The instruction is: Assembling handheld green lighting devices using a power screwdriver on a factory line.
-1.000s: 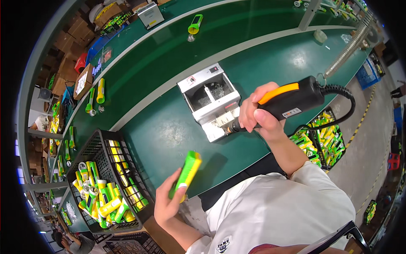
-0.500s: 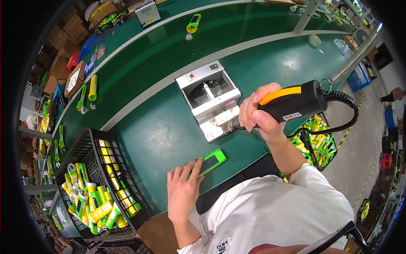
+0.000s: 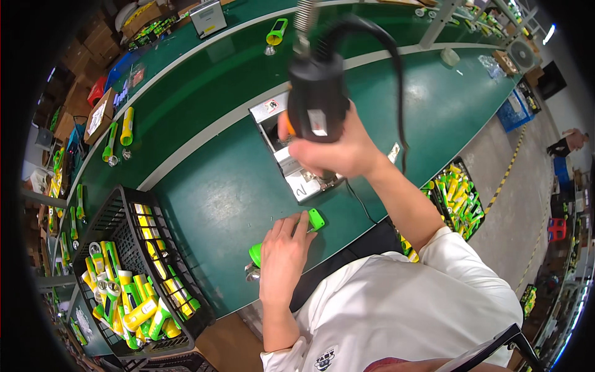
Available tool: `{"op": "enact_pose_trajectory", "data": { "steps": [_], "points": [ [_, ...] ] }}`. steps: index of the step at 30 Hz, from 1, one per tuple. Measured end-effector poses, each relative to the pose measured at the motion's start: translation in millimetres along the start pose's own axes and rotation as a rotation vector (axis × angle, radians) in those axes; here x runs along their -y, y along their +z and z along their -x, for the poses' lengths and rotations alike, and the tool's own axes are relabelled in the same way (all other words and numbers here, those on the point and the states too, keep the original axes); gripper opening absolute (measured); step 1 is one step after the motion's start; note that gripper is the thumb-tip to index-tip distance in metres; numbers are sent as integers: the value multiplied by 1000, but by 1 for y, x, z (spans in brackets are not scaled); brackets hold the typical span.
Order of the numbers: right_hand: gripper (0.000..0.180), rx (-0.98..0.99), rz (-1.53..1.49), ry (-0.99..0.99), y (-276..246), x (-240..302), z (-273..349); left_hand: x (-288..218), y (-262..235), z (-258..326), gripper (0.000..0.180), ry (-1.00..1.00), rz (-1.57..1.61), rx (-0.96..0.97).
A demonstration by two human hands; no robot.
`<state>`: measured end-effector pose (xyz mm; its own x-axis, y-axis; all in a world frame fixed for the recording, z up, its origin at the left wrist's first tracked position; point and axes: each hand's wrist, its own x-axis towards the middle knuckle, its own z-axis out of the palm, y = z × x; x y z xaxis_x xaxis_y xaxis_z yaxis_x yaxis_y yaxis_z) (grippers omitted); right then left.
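My right hand (image 3: pixel 344 152) is wrapped round a black electric screwdriver (image 3: pixel 316 93), which hangs upright from a coiled spring and blurs with motion. The tool is over a silver screw feeder box (image 3: pixel 300 188), hiding much of it; the screwdriver's tip is near the box's front end. On the green table, my left hand (image 3: pixel 284 251) grips a green flashlight body (image 3: pixel 317 219), fingers across its middle. One flat end shows past my fingertips and the rounded green head sticks out on the other side. Beside that head lies a shiny reflector (image 3: pixel 251 271), partly hidden by my hand.
At left stands a black crate (image 3: pixel 201 319) of yellow and green flashlights. Another crate (image 3: pixel 457 198) of them is beyond the table's right edge. Loose flashlights (image 3: pixel 127 126) lie along the raised back ledge. A black cable (image 3: pixel 398 93) loops from the screwdriver.
My right hand has swung the screwdriver left and upright over the feeder. My left hand has shifted right, farther over the flashlight, whose head and reflector now show to its left.
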<state>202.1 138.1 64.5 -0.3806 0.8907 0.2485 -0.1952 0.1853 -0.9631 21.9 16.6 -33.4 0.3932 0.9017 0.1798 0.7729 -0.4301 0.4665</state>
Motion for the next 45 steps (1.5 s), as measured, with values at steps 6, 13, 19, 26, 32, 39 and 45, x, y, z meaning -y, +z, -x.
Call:
{"op": "enact_pose_trajectory", "data": {
  "steps": [6, 13, 19, 26, 32, 39, 45],
  "points": [
    [15, -97, -210, -22, -19, -7, -5, -10, 25, -13, 37, 45, 58, -77],
    [28, -146, -166, -109, -22, -15, 37, -13, 27, -20, 38, 19, 97, -79],
    [27, -159, -187, -117, -19, -33, 45, -12, 26, -22, 38, 9, 111, -50],
    [26, -153, -181, -87, -21, -38, 48, -12, 28, -22, 39, 0, 125, -64],
    [27, -134, -203, -84, -23, -48, 49, -9, 29, -22, 39, 4, 123, -71],
    [25, -138, -101, -62, -17, -56, 52, -8, 26, -24, 37, -3, 137, -78],
    [23, -28, 214, 1, -21, -59, 69, -16, 21, -26, 37, 22, 104, 0]
  ]
}}
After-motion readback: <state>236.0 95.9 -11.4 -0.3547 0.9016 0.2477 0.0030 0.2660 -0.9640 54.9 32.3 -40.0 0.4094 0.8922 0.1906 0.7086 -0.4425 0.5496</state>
